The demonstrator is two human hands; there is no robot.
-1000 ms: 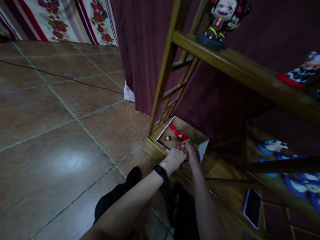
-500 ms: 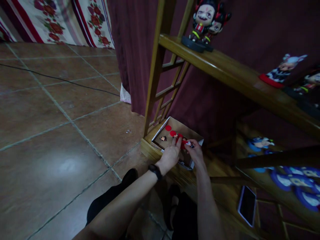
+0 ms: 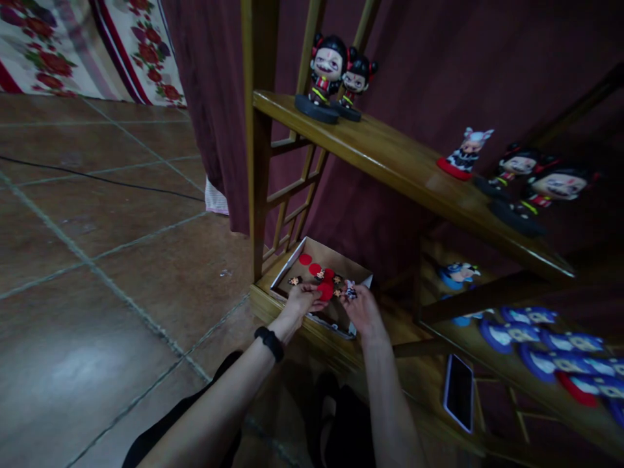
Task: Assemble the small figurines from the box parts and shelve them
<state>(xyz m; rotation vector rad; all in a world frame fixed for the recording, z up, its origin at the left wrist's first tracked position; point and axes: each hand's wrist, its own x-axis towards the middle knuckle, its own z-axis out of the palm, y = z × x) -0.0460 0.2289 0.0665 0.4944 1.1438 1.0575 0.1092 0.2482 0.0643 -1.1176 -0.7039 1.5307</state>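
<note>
A shallow cardboard box sits on the low wooden shelf, holding several red discs and small figurines. My left hand, with a black band on its wrist, pinches a round red disc over the box. On the box's right side, my right hand has its fingers closed on a small white-haired figurine. A dark-haired figurine lies near the box's left wall. Two loose red discs, one of them a flat red disc, rest farther back.
An upper wooden shelf carries black-based figurines and a white-haired figurine on a red base. Blue-based figurines stand on a shelf at right. A phone lies lower right. A black cable crosses the tiled floor.
My left hand has drawn back toward the box's near left side, now with a red disc in its fingers. My right hand keeps the white-haired figurine. The view has shifted right.
</note>
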